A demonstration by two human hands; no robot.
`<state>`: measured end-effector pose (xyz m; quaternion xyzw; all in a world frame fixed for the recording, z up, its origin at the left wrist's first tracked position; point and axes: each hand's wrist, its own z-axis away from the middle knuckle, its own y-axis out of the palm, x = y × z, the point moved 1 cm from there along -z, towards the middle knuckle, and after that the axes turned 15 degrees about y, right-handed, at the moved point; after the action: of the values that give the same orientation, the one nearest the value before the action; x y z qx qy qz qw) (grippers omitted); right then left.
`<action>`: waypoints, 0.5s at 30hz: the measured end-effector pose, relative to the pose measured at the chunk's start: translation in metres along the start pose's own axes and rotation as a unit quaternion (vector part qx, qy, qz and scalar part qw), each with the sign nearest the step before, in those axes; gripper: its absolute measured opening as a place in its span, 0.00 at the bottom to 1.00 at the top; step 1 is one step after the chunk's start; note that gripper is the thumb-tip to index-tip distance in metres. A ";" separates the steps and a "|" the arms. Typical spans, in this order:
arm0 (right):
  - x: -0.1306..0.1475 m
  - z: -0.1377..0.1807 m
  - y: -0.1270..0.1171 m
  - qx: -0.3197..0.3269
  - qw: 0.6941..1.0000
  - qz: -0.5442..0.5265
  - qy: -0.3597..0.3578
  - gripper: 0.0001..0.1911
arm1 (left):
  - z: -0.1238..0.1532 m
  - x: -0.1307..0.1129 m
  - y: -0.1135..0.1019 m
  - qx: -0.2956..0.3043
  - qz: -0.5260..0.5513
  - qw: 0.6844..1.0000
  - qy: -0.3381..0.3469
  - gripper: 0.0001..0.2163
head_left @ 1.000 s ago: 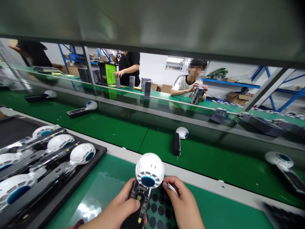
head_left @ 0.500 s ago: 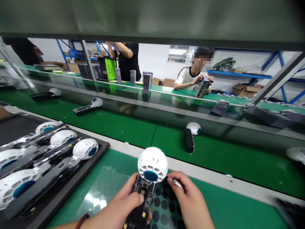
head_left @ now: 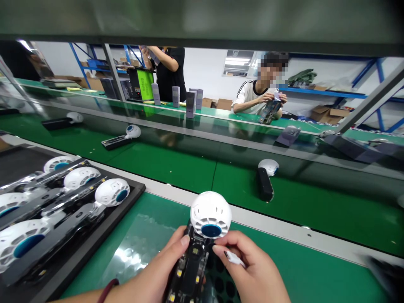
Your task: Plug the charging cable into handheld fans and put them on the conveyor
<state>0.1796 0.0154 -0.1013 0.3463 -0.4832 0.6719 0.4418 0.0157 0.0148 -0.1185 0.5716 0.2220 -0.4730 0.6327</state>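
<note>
My left hand (head_left: 168,263) is wrapped round the dark handle of a handheld device (head_left: 211,213), with the thumb along its upper edge. The device has a round, vented white head with a blue centre, and its handle shows bare circuitry and small yellow-white lights. Just below the head, at the right of the neck, the thumb and forefinger of my right hand (head_left: 252,267) are pinched. A small white piece with a dark tip (head_left: 235,258) is held in that hand; its kind is unclear. Under the hands lies a clear sheet with black round dots (head_left: 225,286), partly covered.
At left, a black tray (head_left: 126,210) holds several similar devices. Beyond the bench edge, a green conveyor belt (head_left: 176,168) carries more, one device (head_left: 267,179) close by. Across it, two people (head_left: 257,99) handle things near grey boxes (head_left: 190,105). A shelf (head_left: 202,21) hangs overhead.
My left thumb has slid from the middle of the handle to its upper left edge. My right fingertips have come in to the neck. Nearby belt devices appear farther right.
</note>
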 end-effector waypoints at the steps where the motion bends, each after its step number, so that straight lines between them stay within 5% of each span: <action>1: 0.000 0.000 0.000 -0.002 1.000 0.002 -0.005 0.10 | 0.000 0.001 -0.001 -0.001 -0.006 1.000 0.003 0.32; 15: 0.003 0.002 0.005 0.022 1.000 -0.010 -0.003 0.11 | 0.008 -0.001 0.005 0.054 -0.094 0.994 -0.006 0.32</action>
<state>0.1738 0.0134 -0.0996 0.3624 -0.4662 0.6767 0.4398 0.0175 0.0068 -0.1126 0.5783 0.2455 -0.5451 0.5551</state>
